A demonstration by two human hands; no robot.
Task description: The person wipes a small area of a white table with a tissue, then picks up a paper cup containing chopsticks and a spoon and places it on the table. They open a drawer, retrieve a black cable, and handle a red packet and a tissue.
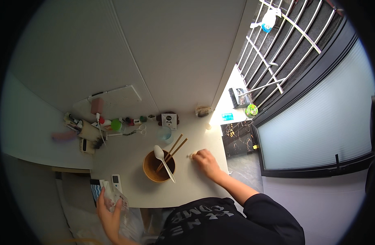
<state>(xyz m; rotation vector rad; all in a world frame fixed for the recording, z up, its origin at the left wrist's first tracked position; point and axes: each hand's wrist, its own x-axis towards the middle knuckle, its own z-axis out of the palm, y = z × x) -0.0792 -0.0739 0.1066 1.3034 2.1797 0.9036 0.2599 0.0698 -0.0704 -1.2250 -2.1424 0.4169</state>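
My left hand is at the table's front left edge, fingers and thumb around a crumpled clear plastic bag that hangs over the edge. On the table's right side my right hand has its fingertips on a small pale item, mostly hidden and too small to identify. Between the hands stands a brown bowl. A pair of wooden chopsticks leans in it, and a white spoon rests across its rim. A clear bluish cup stands behind the bowl.
A white remote control lies near my left hand. Along the wall are scissors, a green-lidded container, a white packet and a pen holder. A pink charger sits higher. Right of the table is a barred window.
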